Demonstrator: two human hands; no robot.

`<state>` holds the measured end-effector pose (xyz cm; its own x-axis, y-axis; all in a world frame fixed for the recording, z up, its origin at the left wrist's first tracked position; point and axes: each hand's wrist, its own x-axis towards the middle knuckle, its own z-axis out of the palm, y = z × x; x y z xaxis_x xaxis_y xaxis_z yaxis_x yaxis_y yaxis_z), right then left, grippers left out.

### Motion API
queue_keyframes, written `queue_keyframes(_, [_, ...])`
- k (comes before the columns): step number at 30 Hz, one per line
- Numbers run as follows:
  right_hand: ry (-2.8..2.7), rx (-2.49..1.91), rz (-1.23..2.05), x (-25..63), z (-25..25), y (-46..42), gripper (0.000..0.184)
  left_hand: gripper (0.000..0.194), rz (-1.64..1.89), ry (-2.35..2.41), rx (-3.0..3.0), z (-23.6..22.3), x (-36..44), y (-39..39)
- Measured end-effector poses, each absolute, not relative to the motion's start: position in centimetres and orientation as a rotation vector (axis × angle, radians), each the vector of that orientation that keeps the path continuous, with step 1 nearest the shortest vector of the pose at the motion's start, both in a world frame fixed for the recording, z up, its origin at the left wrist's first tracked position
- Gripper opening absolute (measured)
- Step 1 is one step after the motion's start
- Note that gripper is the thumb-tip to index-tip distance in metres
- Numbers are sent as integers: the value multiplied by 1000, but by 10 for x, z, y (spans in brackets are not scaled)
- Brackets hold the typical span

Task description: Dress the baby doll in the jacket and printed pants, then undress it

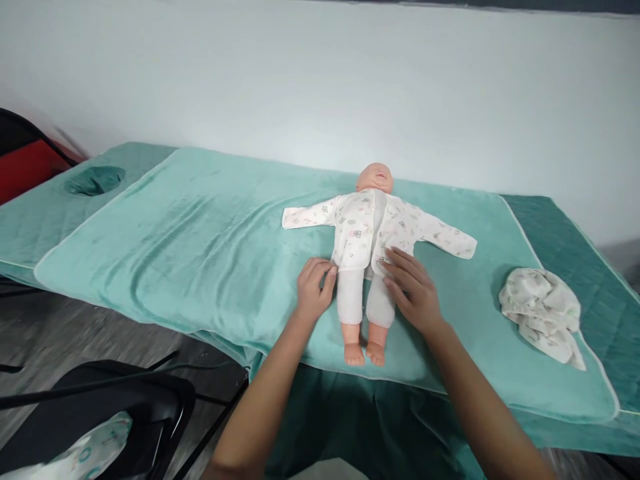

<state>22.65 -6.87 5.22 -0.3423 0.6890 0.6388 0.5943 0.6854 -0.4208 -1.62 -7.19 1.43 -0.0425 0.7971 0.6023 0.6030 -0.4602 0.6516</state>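
A baby doll (376,177) lies on its back, its head toward the wall and its bare feet toward me. It wears a white printed baby jacket (354,230) with both sleeves spread wide, and white leggings (350,297). My left hand (316,285) is at the jacket's lower left corner, fingers curled and thumb close to them, pinching the hem. On the lower right front of the jacket lies my right hand (413,287), its fingers apart and thumb beside the doll's leg. The jacket's front edges lie side by side down the chest.
A crumpled white printed cloth (540,310) rests at the right on the green bed cover (200,233). The bed has a face hole (95,180) at its left end and stands against a white wall (300,87). A black chair (120,393) holds a printed package (95,447).
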Motion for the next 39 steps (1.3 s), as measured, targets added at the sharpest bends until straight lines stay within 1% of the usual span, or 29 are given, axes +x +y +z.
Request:
queue_keyframes(3, [-1883, -1111, 93, 220, 66, -47, 26, 28, 1554, 1540, 1838, 12, -16, -66])
queue_keyframes(5, [-1804, -1248, 81, 210, 80, -20, 25, 28, 1553, 1569, 1733, 11, -17, -63])
queue_keyframes(9, [-1727, -1653, 170, 192, 108, 43, 23, 28, 1539, 1600, 1621, 11, -17, -61])
queue_keyframes(12, [-1766, -1840, 233, 183, 123, 74, 14, 30, 1532, 1610, 1564, 11, -18, -61])
queue_keyframes(17, [-1859, -1691, 227, 175, 123, 86, 16, 32, 1531, 1607, 1534, 12, -18, -61])
queue_keyframes(21, [-1837, -1493, 127, 177, 105, 75, 11, 32, 1519, 1602, 1521, 12, -19, -61])
queue_keyframes(22, [-1853, -1436, 121, 180, 100, 70, 15, 32, 1517, 1600, 1520, 12, -19, -61])
queue_keyframes(26, [-2018, -1306, 254, 192, 81, 41, 47, 30, 1514, 1620, 1522, 13, -19, -60])
queue_keyframes(28, [-2051, -1272, 252, 196, 72, 20, 55, 29, 1508, 1639, 1522, 14, -19, -60])
queue_keyframes(30, [-2052, -1212, 218, 198, 63, -4, 58, 28, 1501, 1656, 1521, 14, -18, -59])
queue_keyframes(33, [-2039, -1140, 268, 203, 50, -43, 61, 27, 1496, 1670, 1532, 13, -18, -59])
queue_keyframes(36, [-1945, -1112, 428, 214, 39, -68, 56, 25, 1496, 1670, 1523, 12, -18, -55])
queue_keyframes(39, [-1525, -1246, 579, 234, 32, -65, 46, 25, 1481, 1628, 1409, 12, -19, -44])
